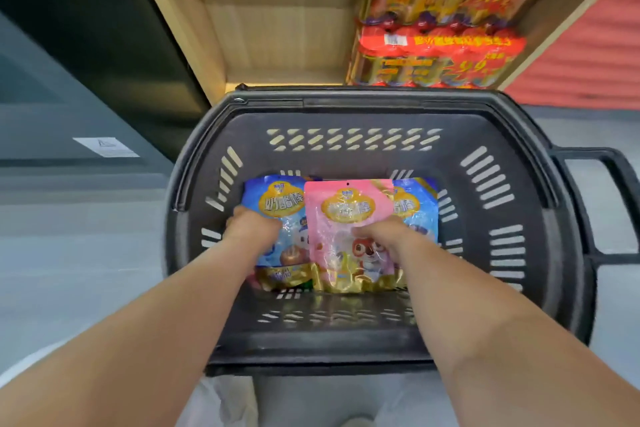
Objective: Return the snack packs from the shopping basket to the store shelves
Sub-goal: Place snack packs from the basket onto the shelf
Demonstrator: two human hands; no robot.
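Left hand (251, 225) gripping blue snack pack (277, 215); right hand (379, 234) gripping pink snack pack (346, 218), inside basket (353, 107)

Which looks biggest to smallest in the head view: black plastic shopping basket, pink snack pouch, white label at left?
1. Black plastic shopping basket, by far.
2. Pink snack pouch.
3. White label, though it lies farther away, so this is unsure.

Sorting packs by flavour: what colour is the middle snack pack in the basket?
Pink with a gold bottom edge, seen in the head view: middle snack pack.

Blue snack pack (273, 218) reads "奶酪棒"; red multipacks (440, 59) read "9.9".
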